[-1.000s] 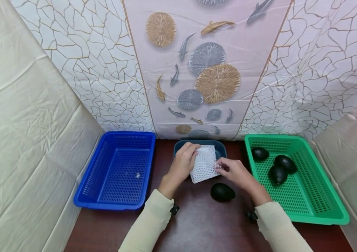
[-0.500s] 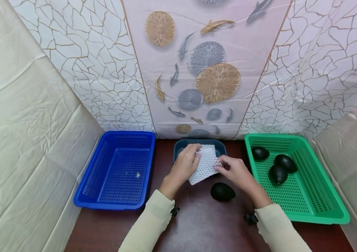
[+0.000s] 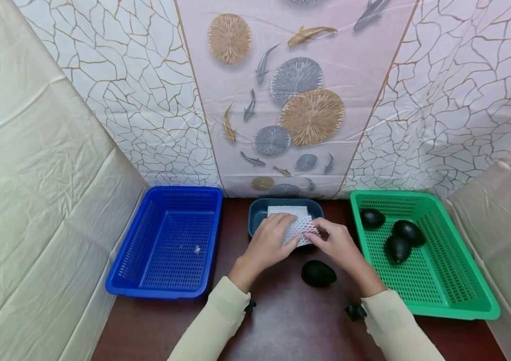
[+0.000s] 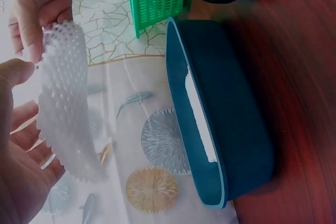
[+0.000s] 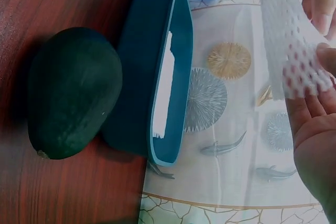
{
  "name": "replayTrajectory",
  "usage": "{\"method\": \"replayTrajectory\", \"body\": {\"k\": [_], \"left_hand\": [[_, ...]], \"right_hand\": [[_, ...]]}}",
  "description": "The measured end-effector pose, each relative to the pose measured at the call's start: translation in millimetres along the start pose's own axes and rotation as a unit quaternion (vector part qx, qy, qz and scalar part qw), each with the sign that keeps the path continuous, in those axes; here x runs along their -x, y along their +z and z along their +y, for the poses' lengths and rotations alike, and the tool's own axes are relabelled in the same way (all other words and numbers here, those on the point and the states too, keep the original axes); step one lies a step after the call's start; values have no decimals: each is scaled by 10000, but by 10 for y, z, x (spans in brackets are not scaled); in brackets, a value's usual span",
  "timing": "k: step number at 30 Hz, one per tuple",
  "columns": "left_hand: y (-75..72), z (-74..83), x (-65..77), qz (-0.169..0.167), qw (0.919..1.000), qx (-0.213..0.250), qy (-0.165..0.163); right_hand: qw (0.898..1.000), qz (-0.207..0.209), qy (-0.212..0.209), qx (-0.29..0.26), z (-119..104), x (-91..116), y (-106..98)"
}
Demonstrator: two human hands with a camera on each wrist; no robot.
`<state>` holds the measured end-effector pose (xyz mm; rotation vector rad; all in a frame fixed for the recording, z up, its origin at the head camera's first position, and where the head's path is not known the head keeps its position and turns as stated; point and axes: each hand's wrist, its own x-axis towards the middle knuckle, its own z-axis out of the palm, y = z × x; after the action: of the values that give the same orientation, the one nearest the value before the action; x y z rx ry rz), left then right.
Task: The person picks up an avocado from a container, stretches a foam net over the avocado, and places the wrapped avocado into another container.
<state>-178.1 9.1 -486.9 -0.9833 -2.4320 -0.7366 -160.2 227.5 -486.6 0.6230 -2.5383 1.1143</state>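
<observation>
A white foam net sleeve [image 3: 299, 230] is held between both hands, lifted over the dark teal bin [image 3: 255, 208]. My left hand [image 3: 270, 242] grips its near left side, with fingers behind the mesh [image 4: 65, 103] in the left wrist view. My right hand [image 3: 337, 244] pinches the sleeve's right edge between thumb and fingers. More white foam netting [image 5: 165, 87] lies inside the bin. A dark green avocado [image 3: 318, 273] rests on the table just in front of the bin, below the hands and touching neither.
On the left stands a blue basket [image 3: 212, 240] with a small white scrap [image 3: 197, 249] in it. A green basket [image 3: 467, 250] on the right holds several avocados [image 3: 408, 233]. A patterned cloth backdrop [image 3: 309, 165] rises behind the bin.
My left hand has shifted from the sleeve's upper left to its nearer edge, closer to the right hand. The sleeve has turned, and netting in the bin now shows behind it. The avocado stays put.
</observation>
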Motion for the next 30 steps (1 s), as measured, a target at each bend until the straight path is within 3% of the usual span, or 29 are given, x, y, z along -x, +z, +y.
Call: {"method": "replayTrajectory", "body": {"k": [5,13,23,30], "left_hand": [[33,18,10,62,9996,267,-11],[51,13,18,302,9968,730,-130],[16,-45,24,751,9943,739,-166],[-10,-89,29,820,9921,865,-386]], "right_hand": [[9998,25,-167,-71,-24,-11,-8],[9984,-236,-420,303,-5,0,-36],[9968,-431,-242,626,103,65,1],[9969,-562,75,546,156,119,28]]}}
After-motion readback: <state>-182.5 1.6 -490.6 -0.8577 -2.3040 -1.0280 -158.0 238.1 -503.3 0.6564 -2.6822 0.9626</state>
